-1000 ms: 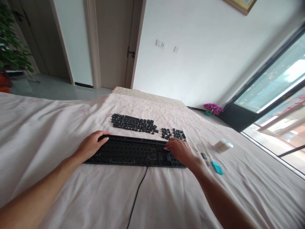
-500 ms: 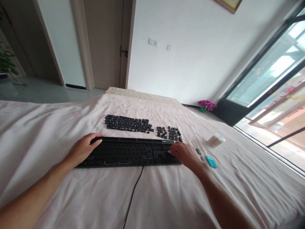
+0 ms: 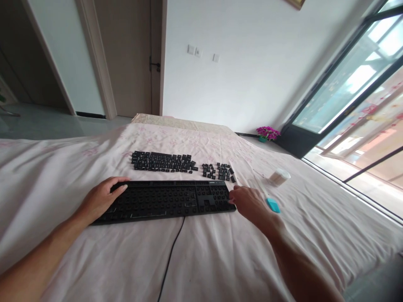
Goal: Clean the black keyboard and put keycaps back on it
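Observation:
A black keyboard (image 3: 163, 201) lies across the bed with its keycaps off, showing rows of bare key posts. My left hand (image 3: 103, 195) grips its left end, thumb on the upper frame. At the right end, my right hand (image 3: 247, 201) has its fingers pinched together over the edge by the number pad; what they hold, if anything, is hidden. Behind the keyboard lie the loose black keycaps in a large group (image 3: 162, 162) and a smaller group (image 3: 217, 171) to the right. The cable (image 3: 172, 251) runs from the keyboard toward me.
To the right of the keycaps lies a white cylindrical container (image 3: 279, 178). A turquoise object (image 3: 273, 205) rests beside my right wrist. The pale bedspread (image 3: 220, 256) is wrinkled. Past the bed are a door (image 3: 129, 58), pink flowers (image 3: 267, 133) and a glass door (image 3: 340, 96).
My right hand has moved from over the number pad to the keyboard's right edge. The keyboard has turned slightly, its right end farther from me. My left hand keeps its grip; the view has shifted.

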Motion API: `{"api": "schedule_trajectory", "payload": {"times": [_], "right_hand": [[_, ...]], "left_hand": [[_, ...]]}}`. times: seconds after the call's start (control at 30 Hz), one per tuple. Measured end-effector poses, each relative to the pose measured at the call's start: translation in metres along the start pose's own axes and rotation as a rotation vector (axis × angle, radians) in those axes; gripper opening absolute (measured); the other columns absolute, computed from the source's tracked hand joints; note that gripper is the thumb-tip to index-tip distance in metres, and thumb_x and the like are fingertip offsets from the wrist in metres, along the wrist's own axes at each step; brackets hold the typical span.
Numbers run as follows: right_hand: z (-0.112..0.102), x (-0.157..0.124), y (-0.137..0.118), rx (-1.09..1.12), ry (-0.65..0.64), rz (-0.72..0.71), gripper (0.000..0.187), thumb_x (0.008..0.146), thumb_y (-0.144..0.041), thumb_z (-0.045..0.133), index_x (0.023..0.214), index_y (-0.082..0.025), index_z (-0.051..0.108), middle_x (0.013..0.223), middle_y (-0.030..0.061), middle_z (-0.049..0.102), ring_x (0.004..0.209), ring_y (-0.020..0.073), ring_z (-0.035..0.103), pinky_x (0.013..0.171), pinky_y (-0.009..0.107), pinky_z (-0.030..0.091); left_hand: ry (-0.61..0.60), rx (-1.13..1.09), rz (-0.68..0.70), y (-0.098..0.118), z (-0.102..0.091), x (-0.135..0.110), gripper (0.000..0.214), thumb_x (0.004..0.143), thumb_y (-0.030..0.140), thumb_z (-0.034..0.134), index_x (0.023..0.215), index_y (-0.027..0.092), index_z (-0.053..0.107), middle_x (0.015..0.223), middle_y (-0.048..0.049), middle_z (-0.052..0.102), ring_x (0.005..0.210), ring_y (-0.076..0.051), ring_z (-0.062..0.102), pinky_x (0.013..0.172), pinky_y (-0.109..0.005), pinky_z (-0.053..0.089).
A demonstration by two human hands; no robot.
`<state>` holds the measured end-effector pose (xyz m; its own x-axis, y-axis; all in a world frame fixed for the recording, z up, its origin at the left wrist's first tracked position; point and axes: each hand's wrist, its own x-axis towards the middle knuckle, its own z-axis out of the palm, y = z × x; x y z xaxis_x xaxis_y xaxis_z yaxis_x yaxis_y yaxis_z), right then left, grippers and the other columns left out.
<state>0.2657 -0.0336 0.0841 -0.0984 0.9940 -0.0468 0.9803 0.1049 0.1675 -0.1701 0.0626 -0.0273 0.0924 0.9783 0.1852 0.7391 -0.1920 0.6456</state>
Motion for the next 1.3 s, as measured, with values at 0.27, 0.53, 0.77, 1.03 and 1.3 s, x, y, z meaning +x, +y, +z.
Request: {"api": "schedule_trajectory", "payload": {"times": [0.27, 0.53, 0.77, 1.03, 1.3], "right_hand": [[0.006, -0.012, 0.001, 0.159, -0.030, -0.092, 0.020, 0.089, -0.032, 0.054, 0.084, -0.027, 0.072, 0.089, 0.0010, 0.070, 0.079, 0.0161, 0.063, 0.060, 0.025, 0.031], [0.029, -0.006, 0.044, 0.308, 0.090, 0.050, 0.031, 0.088, -0.045, 0.049, 0.082, -0.024, 0.070, 0.085, 0.0033, 0.070, 0.076, 0.0185, 0.062, 0.061, 0.026, 0.035], [0.071, -0.002, 0.052, 0.673, 0.112, 0.071, 0.040, 0.085, -0.055, 0.049, 0.083, -0.019, 0.065, 0.067, 0.0050, 0.065, 0.061, 0.0169, 0.058, 0.054, 0.025, 0.040], [0.076, -0.005, 0.065, 0.906, -0.082, 0.107, 0.039, 0.084, -0.055, 0.053, 0.084, -0.017, 0.063, 0.059, 0.0011, 0.055, 0.056, 0.0132, 0.049, 0.052, 0.024, 0.038], [0.073, -0.027, 0.092, 0.890, -0.198, 0.185, 0.032, 0.081, -0.046, 0.055, 0.089, -0.018, 0.068, 0.063, 0.0010, 0.060, 0.056, 0.0140, 0.053, 0.050, 0.023, 0.040]], "left_hand": [[-0.038, -0.006, -0.034, 0.004, -0.003, -0.001, 0.043, 0.086, 0.049, 0.047, 0.119, 0.024, 0.058, 0.123, 0.0000, 0.063, 0.108, -0.023, 0.059, 0.096, -0.032, 0.043], [-0.023, 0.002, -0.033, 0.007, -0.003, -0.001, 0.046, 0.085, 0.052, 0.046, 0.118, 0.024, 0.059, 0.120, -0.0023, 0.064, 0.106, -0.024, 0.061, 0.092, -0.032, 0.046], [-0.016, -0.027, -0.062, 0.007, -0.002, -0.002, 0.046, 0.086, 0.051, 0.047, 0.123, 0.026, 0.057, 0.117, -0.0011, 0.065, 0.103, -0.022, 0.063, 0.090, -0.032, 0.048], [-0.008, -0.041, -0.053, 0.009, -0.002, -0.002, 0.043, 0.088, 0.050, 0.046, 0.120, 0.025, 0.058, 0.119, -0.0023, 0.065, 0.106, -0.022, 0.062, 0.095, -0.033, 0.046], [-0.022, 0.043, -0.067, 0.007, -0.003, -0.001, 0.047, 0.085, 0.053, 0.048, 0.123, 0.027, 0.058, 0.117, 0.0000, 0.067, 0.102, -0.022, 0.064, 0.089, -0.031, 0.050]]}}
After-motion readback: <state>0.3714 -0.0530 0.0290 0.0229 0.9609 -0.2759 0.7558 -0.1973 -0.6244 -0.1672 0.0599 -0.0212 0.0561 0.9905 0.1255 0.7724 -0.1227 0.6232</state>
